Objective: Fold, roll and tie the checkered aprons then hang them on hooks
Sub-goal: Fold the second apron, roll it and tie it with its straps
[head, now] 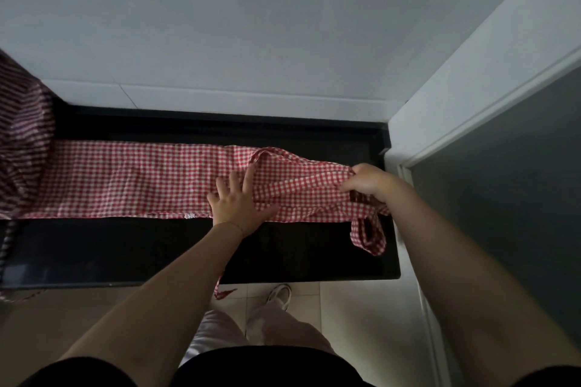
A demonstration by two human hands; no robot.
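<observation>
Starting at the far left, a second, darker striped cloth (22, 141) hangs or bunches at the edge of the dark surface (125, 248), its lower part overlapping the end of the red checkered apron (125, 179). That apron lies folded into a long narrow band on the surface, its long axis running left to right, parallel to the front edge and to the white wall behind. Further along, the left hand (240, 203) rests flat on the band with fingers spread wide, pinning the cloth roughly where the smooth folded stretch gives way to the looser part. A strap (276, 155) arcs up from just beyond those fingers. At the right end, the right hand (369, 182) has its fingers curled around the bunched end of the apron, holding it slightly lifted, while another strap loop (367, 236) dangles below it onto the surface. A loose tie end (221, 291) hangs off the front edge toward the floor. Judging from this layout, rolling would start from the right end and travel leftward along the band, so the right hand is nearer the starting point and the left serves as the anchor.
</observation>
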